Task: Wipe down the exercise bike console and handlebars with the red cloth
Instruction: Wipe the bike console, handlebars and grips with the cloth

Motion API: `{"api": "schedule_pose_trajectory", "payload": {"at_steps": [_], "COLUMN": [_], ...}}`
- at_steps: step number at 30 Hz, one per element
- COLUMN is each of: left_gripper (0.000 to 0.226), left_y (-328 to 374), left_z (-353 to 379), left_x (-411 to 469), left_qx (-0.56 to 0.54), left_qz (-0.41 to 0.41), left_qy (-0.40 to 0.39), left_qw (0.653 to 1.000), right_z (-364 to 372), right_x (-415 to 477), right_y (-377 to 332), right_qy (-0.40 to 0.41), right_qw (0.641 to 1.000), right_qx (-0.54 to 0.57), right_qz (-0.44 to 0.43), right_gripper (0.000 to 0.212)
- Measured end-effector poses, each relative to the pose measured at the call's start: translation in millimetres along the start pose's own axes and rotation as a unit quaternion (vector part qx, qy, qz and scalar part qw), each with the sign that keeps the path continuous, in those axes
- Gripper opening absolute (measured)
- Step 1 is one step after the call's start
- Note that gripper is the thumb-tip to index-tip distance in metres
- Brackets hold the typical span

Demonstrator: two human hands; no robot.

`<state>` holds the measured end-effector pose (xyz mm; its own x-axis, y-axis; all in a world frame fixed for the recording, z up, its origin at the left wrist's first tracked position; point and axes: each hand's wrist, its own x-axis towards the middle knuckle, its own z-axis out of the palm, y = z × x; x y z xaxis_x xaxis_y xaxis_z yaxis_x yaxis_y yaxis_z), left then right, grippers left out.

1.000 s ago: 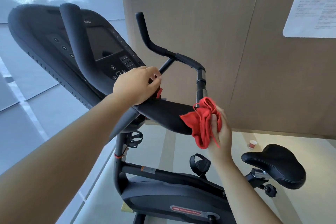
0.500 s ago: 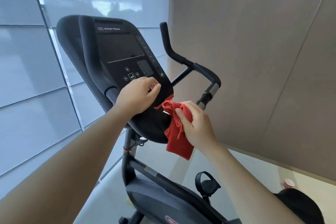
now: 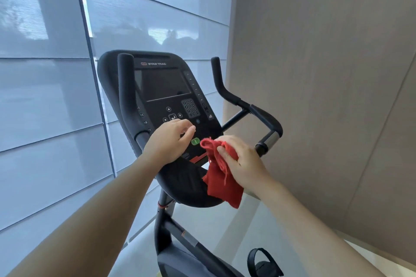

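The black exercise bike console (image 3: pixel 165 84) faces me, with a dark screen, a keypad and a green button (image 3: pixel 195 141). My right hand (image 3: pixel 244 161) is shut on the bunched red cloth (image 3: pixel 217 179) and presses it against the console's lower right edge, just right of the green button. Part of the cloth hangs below the hand. My left hand (image 3: pixel 170 139) rests on the console's lower face with its fingers curled in and nothing in them. The left handlebar (image 3: pixel 125 87) rises beside the screen. The right handlebar (image 3: pixel 227 93) bends away behind my right hand.
A beige wall (image 3: pixel 326 96) stands close on the right of the bike. Pale glass panels (image 3: pixel 45 96) run along the left. The bike's frame post (image 3: pixel 163 227) and a strapped pedal (image 3: pixel 263 262) are below the console.
My right hand has brought the red cloth up from beside the console's underside onto its lower right face. My view has swung to face the console, and my left hand has shifted slightly on it.
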<state>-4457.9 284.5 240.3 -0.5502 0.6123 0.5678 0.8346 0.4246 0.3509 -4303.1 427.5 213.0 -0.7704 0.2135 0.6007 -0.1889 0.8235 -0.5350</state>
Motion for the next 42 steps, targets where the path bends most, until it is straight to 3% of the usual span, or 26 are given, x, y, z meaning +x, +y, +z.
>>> {"api": "schedule_pose_trajectory", "payload": {"at_steps": [3,6,13,19,22,26,31,38,42], "left_gripper": [0.043,0.045,0.034,0.037,0.028,0.038,0.044,0.046,0.05], "left_y": [1.1,2.5,3.7,4.8,5.2,5.5,6.6,7.8,12.6], "left_z": [-0.3,-0.6,-0.5,-0.4,0.7,1.3,0.5,0.0,-1.7], "left_x": [0.9,0.4,-2.8,-3.3,1.0,-1.9,0.2,0.5,-0.3], "left_qx": [0.01,0.02,0.039,0.054,0.064,0.059,0.064,0.089,0.107], "left_qz": [0.0,0.002,-0.003,-0.004,0.004,0.021,0.02,0.034,0.045], "left_qy": [-0.008,-0.005,-0.004,-0.007,-0.018,-0.009,-0.004,-0.007,-0.032], "left_qw": [1.0,1.0,0.999,0.998,0.998,0.998,0.998,0.995,0.993], "right_z": [9.7,7.1,19.7,-1.2,2.0,8.9,-12.5,-1.5,-6.9], "right_x": [-29.4,-34.6,-40.5,-24.5,-20.0,-23.5,-0.3,1.7,6.6], "right_y": [9.6,9.1,18.2,55.5,52.5,49.1,77.0,79.2,89.3], "right_qy": [-0.086,-0.096,-0.039,0.016,0.006,-0.025,-0.028,-0.012,-0.032], "right_qw": [0.994,0.994,0.995,0.997,0.996,0.996,0.994,0.982,0.978], "right_qx": [-0.037,-0.039,-0.065,-0.053,-0.082,-0.084,-0.097,-0.124,-0.098], "right_qz": [-0.048,-0.041,-0.058,0.049,0.047,-0.02,0.035,-0.143,-0.182], "right_gripper": [0.048,0.065,0.046,0.047,0.035,0.047,0.037,0.037,0.037]}}
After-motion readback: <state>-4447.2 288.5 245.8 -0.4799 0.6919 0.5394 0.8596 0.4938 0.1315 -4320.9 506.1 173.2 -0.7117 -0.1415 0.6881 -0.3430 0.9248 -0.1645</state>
